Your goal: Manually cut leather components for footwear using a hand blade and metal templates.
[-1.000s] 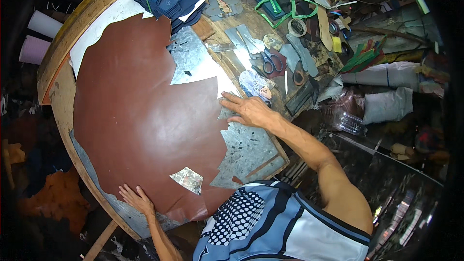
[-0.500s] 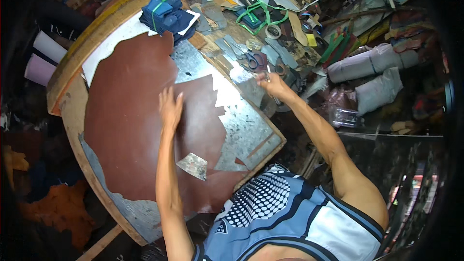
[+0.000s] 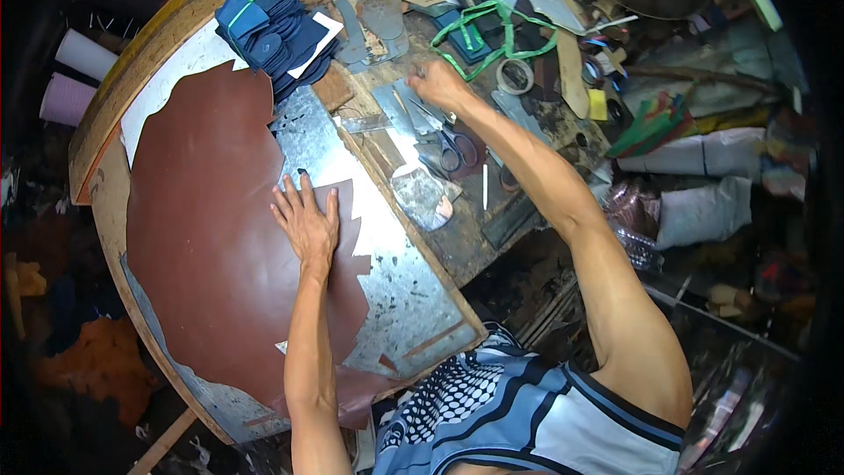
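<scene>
My left hand (image 3: pixel 309 224) lies flat with spread fingers on a large brown leather sheet (image 3: pixel 211 211), close to its notched right edge. The sheet covers much of a grey metal-topped board (image 3: pixel 413 299). Over the tool bench, my right hand (image 3: pixel 440 85) has its fingers curled together above flat grey metal strips (image 3: pixel 396 112); whatever they grip is too small to make out. Dark-handled scissors (image 3: pixel 453 149) lie just nearer to me, and a white pen-like stick (image 3: pixel 484 186) rests beside them. Under my left forearm a pale corner of a flat piece (image 3: pixel 281 347) peeks out.
A stack of dark blue cut pieces (image 3: pixel 264 31), tied with green string, stands at the board's far end. Farther right are a bundle with green straps (image 3: pixel 483 13), a tape roll (image 3: pixel 514 76) and a wooden slat (image 3: pixel 573 75). Wrapped rolls (image 3: pixel 694 154) lie beyond the bench.
My right hand has moved away and left across the bench; the white stick it held now lies there. My left hand is now flat near the notched edge, its forearm over the pale flat piece.
</scene>
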Tool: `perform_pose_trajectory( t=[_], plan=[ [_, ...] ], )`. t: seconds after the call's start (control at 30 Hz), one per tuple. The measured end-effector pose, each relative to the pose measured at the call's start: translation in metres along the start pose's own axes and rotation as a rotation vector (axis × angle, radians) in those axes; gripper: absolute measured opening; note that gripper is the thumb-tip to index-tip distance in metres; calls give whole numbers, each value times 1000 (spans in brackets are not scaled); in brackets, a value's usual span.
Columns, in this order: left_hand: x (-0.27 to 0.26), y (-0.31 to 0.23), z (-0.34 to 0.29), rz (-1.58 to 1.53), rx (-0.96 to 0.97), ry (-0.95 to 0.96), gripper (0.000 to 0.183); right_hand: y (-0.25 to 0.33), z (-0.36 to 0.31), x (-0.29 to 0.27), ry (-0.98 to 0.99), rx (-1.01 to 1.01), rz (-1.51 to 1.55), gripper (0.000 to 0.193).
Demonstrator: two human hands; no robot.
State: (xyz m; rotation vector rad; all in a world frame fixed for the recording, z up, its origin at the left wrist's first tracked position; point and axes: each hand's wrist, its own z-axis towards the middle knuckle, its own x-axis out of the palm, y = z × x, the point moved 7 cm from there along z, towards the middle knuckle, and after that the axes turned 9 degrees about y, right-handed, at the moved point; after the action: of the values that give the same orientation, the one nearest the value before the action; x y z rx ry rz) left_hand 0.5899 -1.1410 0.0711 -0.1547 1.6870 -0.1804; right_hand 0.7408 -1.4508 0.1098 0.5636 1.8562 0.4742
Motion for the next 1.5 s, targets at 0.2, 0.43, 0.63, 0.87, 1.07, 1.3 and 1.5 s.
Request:
perform_pose_trajectory(
  t=[0.2,0.43,0.63,0.87,1.07,1.3,1.5],
  plan=[
    [-6,-6,0,21,-14,33,65,-19,123,-16,-91,166,76,64],
    [-7,-8,2,39,-36,69,63,-4,193,-38,-193,234,-82,80],
    [-11,-10,4,11,-43,74,65,-15,204,-42,-129,236,-78,75],
    [-10,-8,5,6,-43,72,66,4,203,-39,-70,219,-197,72],
    [-11,-4,4,4,-48,56,67,10,198,-45,-49,276,-165,57],
    [-10,-9,5,-23,-42,59,67,-30,228,-48,-252,304,164,40],
    [-8,0,1,-33,-40,41,69,-31,194,-65,-67,97,857,17]
  ],
)
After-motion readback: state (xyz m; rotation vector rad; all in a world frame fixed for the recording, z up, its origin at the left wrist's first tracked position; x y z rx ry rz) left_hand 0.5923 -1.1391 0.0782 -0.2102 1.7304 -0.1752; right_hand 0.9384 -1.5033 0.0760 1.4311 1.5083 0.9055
